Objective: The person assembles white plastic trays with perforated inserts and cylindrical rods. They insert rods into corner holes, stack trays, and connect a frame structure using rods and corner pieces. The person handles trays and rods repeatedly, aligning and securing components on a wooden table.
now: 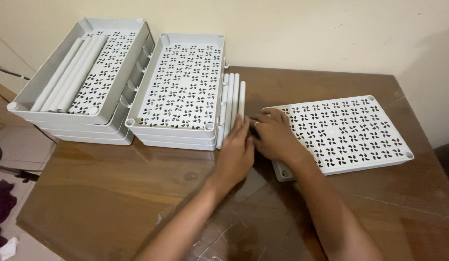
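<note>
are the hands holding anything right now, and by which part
Both hands, left hand and right hand, rest on the near ends of the white tubes lying on the table. Whether the fingers actually grip one cannot be told.

two tray stacks (176, 87) left, rods (231, 96) between, single tray (350, 130) right, on table (113, 193)

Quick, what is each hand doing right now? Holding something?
Left hand: fingers stretched flat, touching the white tubes on the table; no clear hold.
Right hand: fingers curled beside the loose tray; whether it holds anything cannot be told.
</note>
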